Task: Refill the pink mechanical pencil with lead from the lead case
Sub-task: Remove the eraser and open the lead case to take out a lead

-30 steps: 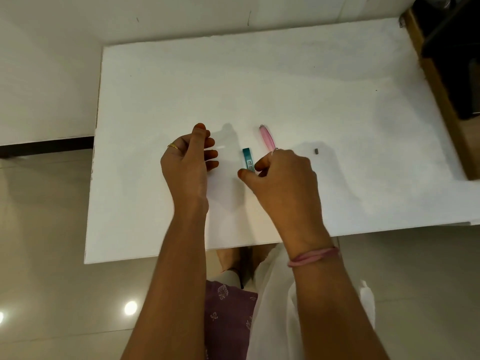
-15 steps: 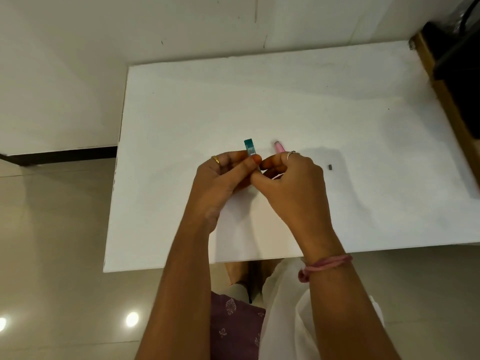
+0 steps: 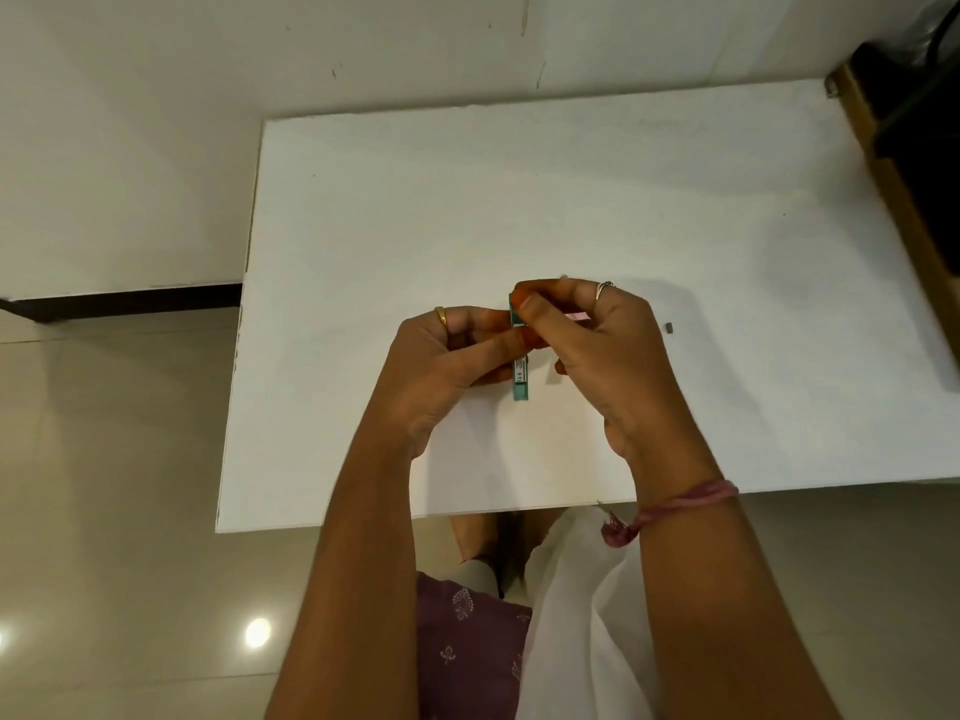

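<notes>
Since half a second ago the teal lead case [image 3: 520,374] has come up off the white worktop [image 3: 571,200] and turned upright between both hands; a full second back it lay flat with the left hand away from it. The pink mechanical pencil, earlier lying plain at 12 o'clock of the right hand, now shows only as a pink sliver [image 3: 577,317] tucked under the right fingers.

Worktop: wide, white, bare except for a tiny dark piece [image 3: 669,328] at 3 o'clock of the hands, well apart from them (possibly the pencil's cap or eraser; too small to tell).

Left hand [image 3: 447,366]: grip closed on the case's middle, thumb across its front, fingers behind.

Right hand [image 3: 608,356]: thumb and forefinger pinch the case's top end, at 12 o'clock of the left grip. The remaining fingers curl over the pencil, seemingly pinning it in the palm.

Lead case: held above the worktop, long axis running 12 to 6, label facing up, lower end free.

Judged step: opening the case's top. To do it well:
- Steady the body with the left hand, and let only the right fingertips work the cap.
- Keep the opening level or slightly up, so leads don't spill.
- Work low over the worktop; a dropped lead would be hard to find on the floor.
- Don't squeeze hard (thin leads snap).
</notes>
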